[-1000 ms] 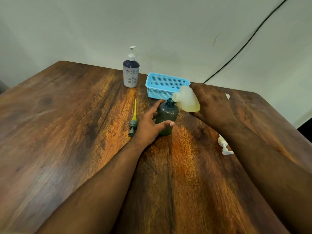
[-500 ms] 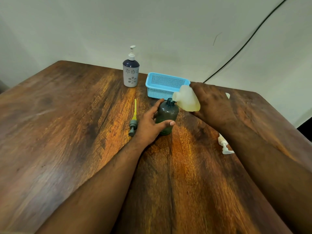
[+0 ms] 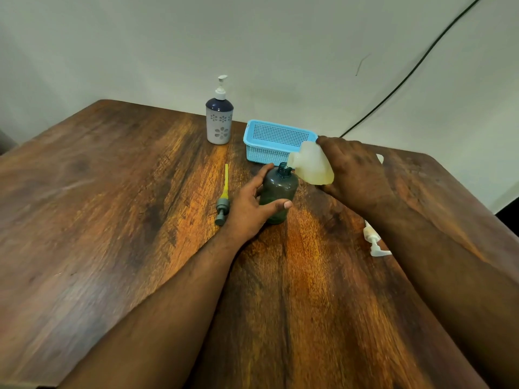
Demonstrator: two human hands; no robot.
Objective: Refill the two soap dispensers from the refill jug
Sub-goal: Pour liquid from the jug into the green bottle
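Observation:
A dark green dispenser bottle stands upright mid-table with its neck uncapped. My left hand wraps around its left side, thumb across the front. My right hand holds the pale translucent refill jug tipped over to the left, its mouth right at the bottle's neck. The bottle's grey pump with a yellow tube lies on the table left of my left hand. A second dispenser, white with a flower pattern, dark top and white pump fitted, stands at the back.
A light blue perforated basket sits behind the green bottle. A white pump head lies on the wooden table beside my right forearm. A black cable runs down the wall behind.
The jug stays tipped at the bottle's neck, hardly moving. Both hands keep their hold.

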